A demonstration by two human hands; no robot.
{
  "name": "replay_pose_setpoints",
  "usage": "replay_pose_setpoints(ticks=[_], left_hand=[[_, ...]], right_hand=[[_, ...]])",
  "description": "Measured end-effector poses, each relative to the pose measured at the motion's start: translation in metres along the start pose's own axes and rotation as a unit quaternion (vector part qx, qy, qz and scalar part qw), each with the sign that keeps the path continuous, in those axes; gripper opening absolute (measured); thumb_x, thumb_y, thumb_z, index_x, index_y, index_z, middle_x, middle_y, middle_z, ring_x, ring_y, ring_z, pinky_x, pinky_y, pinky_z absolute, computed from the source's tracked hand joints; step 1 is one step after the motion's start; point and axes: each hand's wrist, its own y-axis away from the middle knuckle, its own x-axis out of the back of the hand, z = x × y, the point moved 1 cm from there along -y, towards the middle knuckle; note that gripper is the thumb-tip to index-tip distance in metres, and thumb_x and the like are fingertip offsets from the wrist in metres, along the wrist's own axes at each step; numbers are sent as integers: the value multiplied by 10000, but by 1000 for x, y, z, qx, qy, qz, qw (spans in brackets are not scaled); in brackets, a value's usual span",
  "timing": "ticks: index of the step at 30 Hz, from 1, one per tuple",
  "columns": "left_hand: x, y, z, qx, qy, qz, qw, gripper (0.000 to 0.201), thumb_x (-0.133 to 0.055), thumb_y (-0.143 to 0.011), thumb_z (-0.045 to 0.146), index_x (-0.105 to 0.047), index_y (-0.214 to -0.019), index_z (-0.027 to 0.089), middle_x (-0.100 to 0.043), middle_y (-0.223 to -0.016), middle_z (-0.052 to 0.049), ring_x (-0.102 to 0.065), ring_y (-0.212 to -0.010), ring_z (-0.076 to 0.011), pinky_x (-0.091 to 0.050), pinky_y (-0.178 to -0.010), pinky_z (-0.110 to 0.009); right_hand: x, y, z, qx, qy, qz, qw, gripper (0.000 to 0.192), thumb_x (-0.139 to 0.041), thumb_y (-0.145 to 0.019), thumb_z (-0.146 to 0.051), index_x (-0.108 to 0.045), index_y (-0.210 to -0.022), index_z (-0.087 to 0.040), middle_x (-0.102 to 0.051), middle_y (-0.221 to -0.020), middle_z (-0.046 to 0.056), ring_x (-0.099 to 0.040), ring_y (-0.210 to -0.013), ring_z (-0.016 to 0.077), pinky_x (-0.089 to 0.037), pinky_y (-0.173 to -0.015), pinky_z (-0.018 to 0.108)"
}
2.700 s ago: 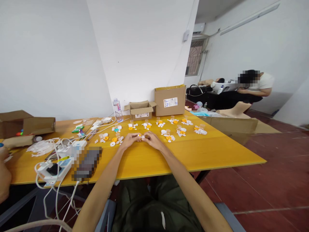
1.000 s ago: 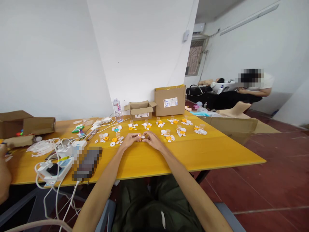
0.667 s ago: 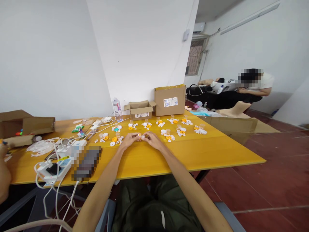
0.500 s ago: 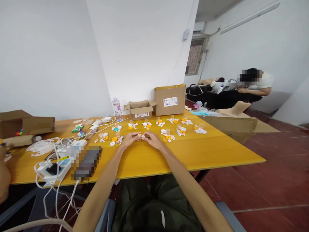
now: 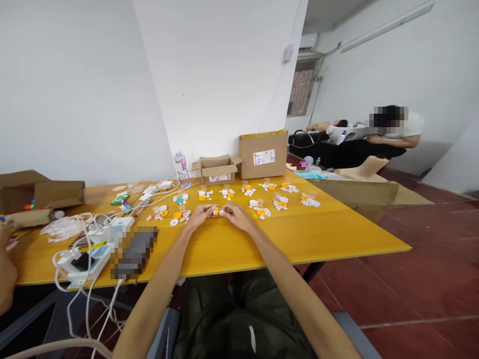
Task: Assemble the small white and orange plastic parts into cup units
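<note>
The small orange-and-white piece sits between the two hands, just above or on the surface, near the middle of its front half. The left hand has a narrow grip on one end; the right hand is also narrow, and its fingertips seem to pinch the white end opposite, though the fingers cover too much of the piece to be sure how its parts sit.

For fingertip work like this, the left hand does best as the still one, gripping firmly but without squeezing the rim out of shape. The right hand should press or turn in line with the piece, with light, even force, since a sideways push could tilt one part against the other. Keeping both wrists low, close to the surface, would steady the hands and shorten the fall of a dropped part.

Loose parts call for care too: an orange ring and a white disc lie near the left hand, and an orange wheel in the group to the right. Forearms are best kept out of these groups so that their parts do not mix.
</note>
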Motion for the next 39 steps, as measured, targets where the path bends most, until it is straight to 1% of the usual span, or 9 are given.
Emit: replay_pose_setpoints(ticks=[9,15,19,22,25,27,30,35,39], left_hand=[[-1,-1,-1,0,7,6,1000,509,-814,-652,572,-776,-933,150,-764,-936,-60,-708,-919,-253,-548,-926,-411],[-1,1,0,-2,8,-4,1000,551,-817,-632,594,-773,-951,147,-771,-903,-57,-708,-943,-262,-550,-935,-413],[-1,1,0,-3,7,1,1000,544,-815,-632,598,-772,-941,151,-771,-879,-50,-715,-935,-269,-558,-928,-423],[-1,-1,-1,-5,2,3,1000,514,-811,-642,592,-767,-916,159,-768,-868,-47,-716,-919,-262,-568,-910,-415],[-1,-3,-4,-16,-6,9,1000,480,-811,-656,571,-750,-904,164,-758,-868,-45,-713,-897,-238,-574,-904,-406],[-1,-4,-5,-24,-9,14,1000,472,-807,-668,563,-735,-911,164,-750,-879,-43,-709,-888,-221,-577,-900,-401],[-1,-4,-7,-27,-14,18,999,475,-803,-672,562,-722,-911,159,-741,-907,-45,-703,-879,-208,-580,-889,-389],[-3,-5,-8,-27,-14,9,1000,472,-805,-682,544,-727,-950,164,-736,-969,-54,-698,-912,-211,-572,-908,-388],[-2,-3,-9,-24,-15,-3,1000,494,-822,-670,523,-732,-1004,171,-732,-1048,-74,-702,-940,-221,-553,-931,-389]], right_hand=[[0,0,-2,0,-3,-2,1000,119,-712,-789,-310,-659,-840,-216,-683,-900,25,-611,-740,165,-504,-728,301],[2,1,-4,-1,1,-3,1000,109,-696,-790,-303,-656,-829,-209,-678,-872,21,-612,-737,165,-497,-728,300],[1,1,-3,-3,-8,-6,1000,120,-691,-782,-302,-650,-840,-206,-685,-873,21,-613,-725,163,-498,-713,297],[-3,1,-2,-4,-37,-18,999,123,-667,-793,-291,-654,-882,-207,-696,-889,25,-629,-742,168,-511,-718,300],[-6,1,-1,-2,-62,-24,998,186,-646,-799,-270,-662,-975,-211,-707,-938,34,-649,-783,178,-523,-736,307],[-7,2,-2,1,-61,-24,998,228,-645,-794,-262,-663,-1017,-213,-709,-953,32,-649,-784,179,-524,-744,314],[-5,2,-6,7,-45,-26,999,252,-669,-775,-266,-665,-1022,-216,-708,-930,16,-635,-767,173,-516,-747,312],[-1,2,-9,6,-15,-6,1000,177,-677,-776,-301,-658,-933,-220,-703,-866,3,-618,-734,169,-486,-702,287],[1,3,-11,1,-4,9,1000,164,-670,-779,-314,-650,-916,-226,-708,-867,5,-625,-738,177,-477,-688,284]])
